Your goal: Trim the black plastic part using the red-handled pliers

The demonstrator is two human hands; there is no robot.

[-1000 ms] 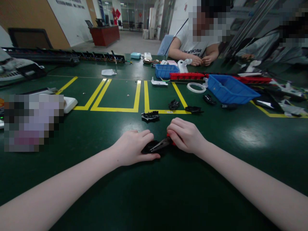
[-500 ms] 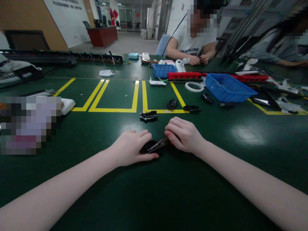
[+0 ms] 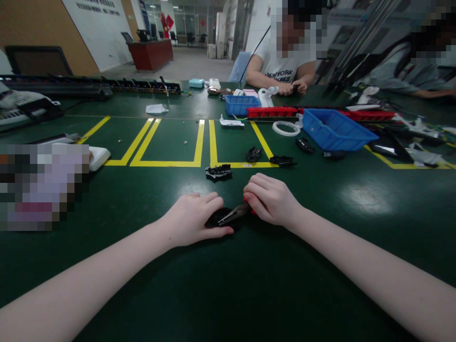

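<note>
A black plastic part (image 3: 213, 220) sits low over the counter (image 3: 228, 289), pinched between the fingers and thumb of the left hand (image 3: 194, 219), which hides much of it. The right hand (image 3: 270, 199) is wrapped round a pair of red-handled long-nose pliers (image 3: 235, 213), their nose pointing toward the left hand and lying against the part; whether the jaws bite on it, I cannot tell from here. The two hands are near each other, thumbs nearest the body.

Just beyond the gap between them lies a black molded piece (image 3: 218, 172) with a pale lower edge. Farther out, past the right hand, are a spiky black piece (image 3: 254, 154) and a flatter black piece (image 3: 283, 161), both by the yellow tape (image 3: 260, 165) marked on the surface. Beyond those rest a white tape roll (image 3: 280, 133) and a large blue bin (image 3: 326, 135), with a smaller blue bin (image 3: 243, 106) and a red strip (image 3: 272, 112) farther off. Well out past the left hand is a white box (image 3: 99, 159). Across from the hands, a person in a white T-shirt (image 3: 280, 61) fingers a small dark item (image 3: 295, 89).
</note>
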